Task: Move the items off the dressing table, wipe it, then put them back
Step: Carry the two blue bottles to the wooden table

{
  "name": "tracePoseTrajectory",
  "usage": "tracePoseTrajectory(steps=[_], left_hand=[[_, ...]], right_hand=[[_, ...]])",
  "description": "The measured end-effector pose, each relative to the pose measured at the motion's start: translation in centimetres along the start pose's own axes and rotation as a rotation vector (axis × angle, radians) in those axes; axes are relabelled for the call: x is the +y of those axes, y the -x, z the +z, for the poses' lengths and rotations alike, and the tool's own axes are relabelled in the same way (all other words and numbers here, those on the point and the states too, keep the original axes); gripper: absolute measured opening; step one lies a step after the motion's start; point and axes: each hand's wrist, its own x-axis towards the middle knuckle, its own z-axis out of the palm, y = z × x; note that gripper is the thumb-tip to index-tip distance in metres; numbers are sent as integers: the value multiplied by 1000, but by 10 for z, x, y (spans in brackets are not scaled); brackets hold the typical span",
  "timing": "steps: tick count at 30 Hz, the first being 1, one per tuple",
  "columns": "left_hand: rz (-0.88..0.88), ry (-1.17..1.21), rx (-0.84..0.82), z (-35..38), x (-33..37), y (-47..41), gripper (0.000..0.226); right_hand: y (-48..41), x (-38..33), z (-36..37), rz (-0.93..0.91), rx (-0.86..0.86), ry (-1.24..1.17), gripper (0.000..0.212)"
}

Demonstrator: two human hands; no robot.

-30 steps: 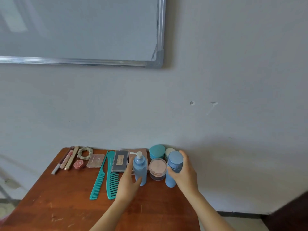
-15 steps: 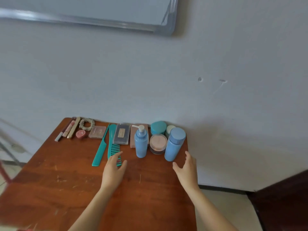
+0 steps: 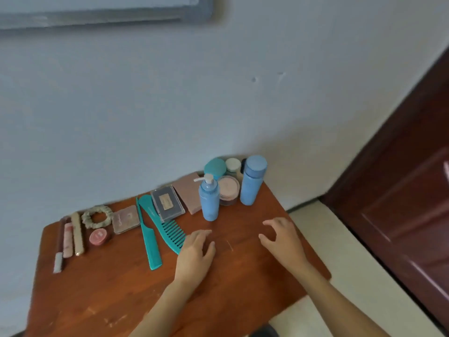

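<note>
The brown wooden dressing table (image 3: 116, 288) carries a row of items along the wall. At the right end stand a blue pump bottle (image 3: 209, 200), a taller blue capped bottle (image 3: 252, 181), a pink-lidded jar (image 3: 228, 190), a teal jar (image 3: 215, 167) and a small pale-lidded jar (image 3: 233, 164). Two teal combs (image 3: 167, 227) lie in the middle beside a dark case (image 3: 167, 203) and a pink box (image 3: 188, 192). My left hand (image 3: 195, 254) hovers open near the wide comb, holding nothing. My right hand (image 3: 284, 239) is open over bare wood, in front of the bottles.
At the left end lie a scrunchie (image 3: 97, 217), a pink compact (image 3: 125, 219), a small round pink pot (image 3: 98, 236) and a few stick-shaped cosmetics (image 3: 70, 239). A dark red wooden door (image 3: 401, 190) stands right of the table. A framed board (image 3: 104, 13) hangs on the wall above.
Both hands let go of the two blue bottles and drew back toward me over the tabletop. The camera tilted down and rolled, so the table now looks slanted.
</note>
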Motion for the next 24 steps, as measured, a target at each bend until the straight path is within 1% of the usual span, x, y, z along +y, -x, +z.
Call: tracePoseTrajectory(steps=[3, 6, 9, 13, 16, 19, 21, 24], left_hand=[[150, 16, -103, 0, 15, 6, 30], [263, 41, -181, 6, 35, 11, 31], [384, 64, -285, 16, 56, 23, 31], [564, 59, -443, 45, 93, 62, 31], [715, 65, -585, 72, 130, 118, 32], [911, 100, -712, 92, 168, 195, 31], [1022, 143, -758, 99, 190, 251, 31], [1114, 217, -789, 96, 221, 338, 31]], right_hand=[[41, 4, -3, 98, 29, 9, 38], [76, 15, -13, 194, 73, 44, 39], [112, 26, -29, 278, 165, 55, 38], [193, 38, -48, 435, 326, 153, 39], [283, 47, -62, 597, 439, 196, 39], [393, 49, -81, 789, 576, 207, 38], [468, 43, -93, 897, 678, 206, 37], [575, 25, -108, 1026, 795, 222, 36]])
